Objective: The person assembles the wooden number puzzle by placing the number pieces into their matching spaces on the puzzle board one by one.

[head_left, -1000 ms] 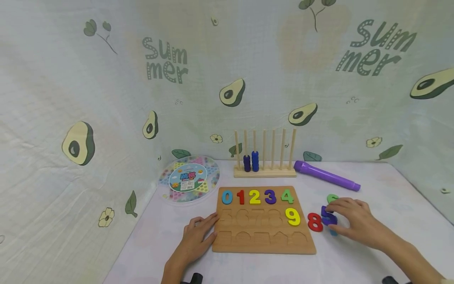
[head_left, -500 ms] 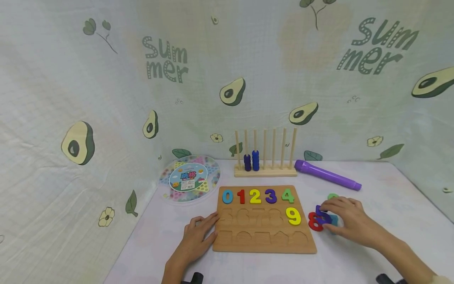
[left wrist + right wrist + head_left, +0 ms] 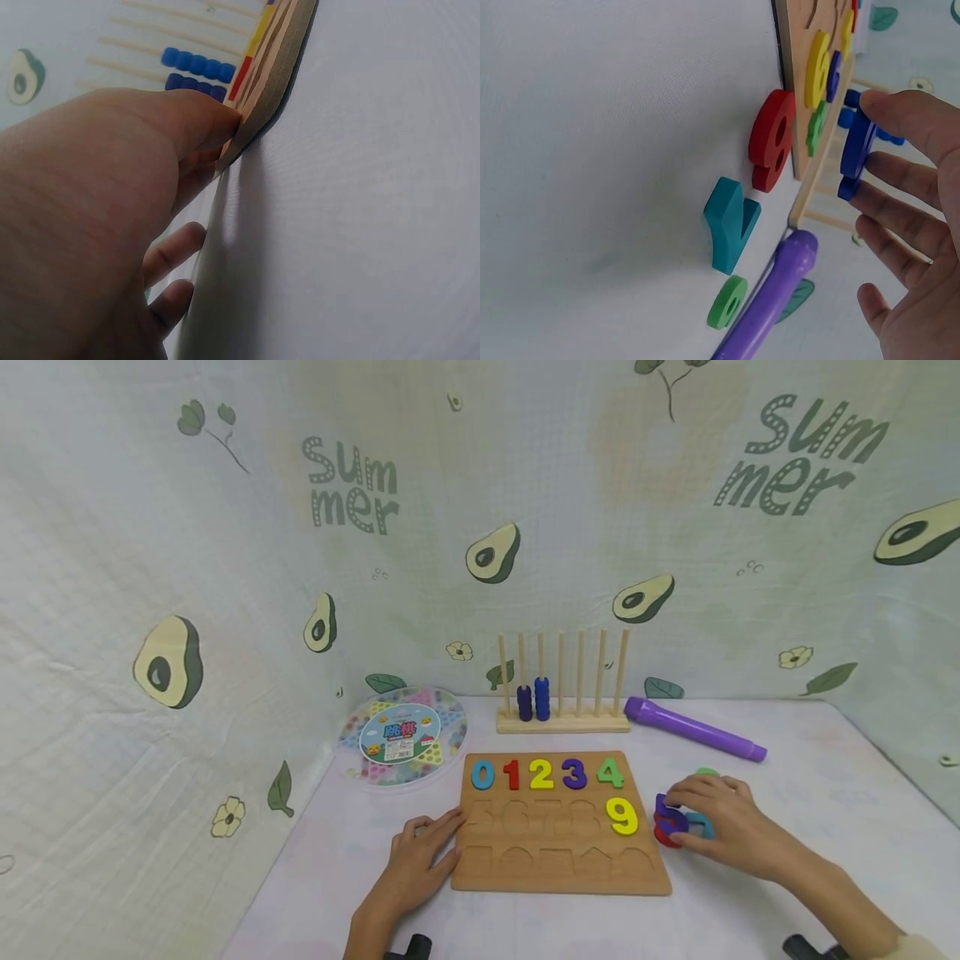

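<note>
My right hand (image 3: 723, 827) pinches a dark blue number 5 (image 3: 857, 146) between thumb and fingertips, held up off the table. In the head view it overlaps the red number 8 (image 3: 762, 142), which lies beside the board's right edge. A teal number 7 (image 3: 721, 225) and a small green number piece (image 3: 724, 306) lie farther right, partly hidden by the hand in the head view. My left hand (image 3: 415, 870) rests at the left edge of the wooden number board (image 3: 555, 883), thumb and fingertips touching it. Numbers 0 to 4 fill the top row; a yellow 9 (image 3: 622, 817) sits below the 4.
Behind the board stands a wooden peg rack (image 3: 562, 725) with blue beads on two pegs. A round clear game box (image 3: 401, 733) lies at the back left. A purple stick (image 3: 693, 728) lies at the back right, before a printed cloth wall (image 3: 420, 602).
My right hand has lifted the number 5 and carried it left over the red 8, uncovering more of the teal 7. The left hand stays at the board's edge.
</note>
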Motion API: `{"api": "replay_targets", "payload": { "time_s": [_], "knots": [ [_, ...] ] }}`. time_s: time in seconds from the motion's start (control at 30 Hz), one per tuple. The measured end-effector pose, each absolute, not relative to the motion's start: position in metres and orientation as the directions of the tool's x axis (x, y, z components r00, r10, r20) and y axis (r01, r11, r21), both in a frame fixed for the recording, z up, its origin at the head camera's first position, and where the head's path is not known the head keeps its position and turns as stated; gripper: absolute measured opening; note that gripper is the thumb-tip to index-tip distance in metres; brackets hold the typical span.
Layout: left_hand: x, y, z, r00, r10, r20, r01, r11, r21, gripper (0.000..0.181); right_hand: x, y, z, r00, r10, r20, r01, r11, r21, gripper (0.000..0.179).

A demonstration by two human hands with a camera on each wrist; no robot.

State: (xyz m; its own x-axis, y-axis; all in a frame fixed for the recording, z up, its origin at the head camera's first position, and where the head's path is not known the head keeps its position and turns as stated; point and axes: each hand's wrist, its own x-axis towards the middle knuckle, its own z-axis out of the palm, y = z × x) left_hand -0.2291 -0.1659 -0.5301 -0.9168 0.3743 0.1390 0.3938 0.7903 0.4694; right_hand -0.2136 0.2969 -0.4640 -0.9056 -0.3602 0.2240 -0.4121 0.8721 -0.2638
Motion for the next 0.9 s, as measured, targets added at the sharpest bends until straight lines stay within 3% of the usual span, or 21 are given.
{"api": "replay_targets", "payload": {
  "time_s": [0.3, 0.9],
  "knots": [
    [-0.229, -0.168, -0.532, -0.914, 0.379, 0.143, 0.4, 0.787, 0.47, 0.049, -0.216, 0.288, -0.468, -0.862, -0.416, 0.29, -0.486, 0.842, -0.234, 0.042],
    [-0.231, -0.166, -0.532, -0.921, 0.373, 0.115, 0.381, 0.793, 0.475, 0.05, -0.222, 0.269, -0.471, -0.839, -0.459, 0.293, -0.529, 0.815, -0.238, 0.04]
  ]
}}
